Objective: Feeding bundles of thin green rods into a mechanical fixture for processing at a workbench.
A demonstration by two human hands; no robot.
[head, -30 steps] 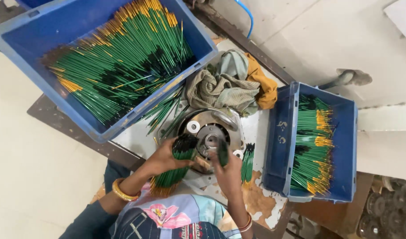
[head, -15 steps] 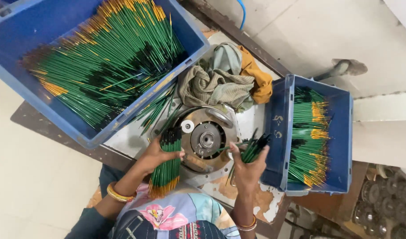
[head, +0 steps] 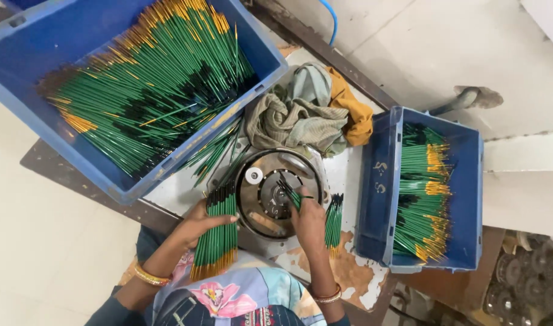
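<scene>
My left hand (head: 198,224) grips a thick bundle of green brushes (head: 218,232) with black tips up and gold ends down, held beside a round metal machine disc (head: 270,193). A few green brushes (head: 291,193) are pinched in my right hand (head: 309,222), their tips pressed onto the centre of the disc. A small pile of green brushes (head: 333,220) lies on the white table just right of that hand.
A large blue crate (head: 23,72) full of green brushes sits at the upper left. A smaller blue crate (head: 376,199) with sorted brushes stands at the right. Crumpled rags (head: 300,111) lie behind the disc. The white table top (head: 349,169) is chipped at the front.
My right hand came back from beside the right crate to the disc's centre with a few brushes. The left hand keeps its bundle at the disc's left edge.
</scene>
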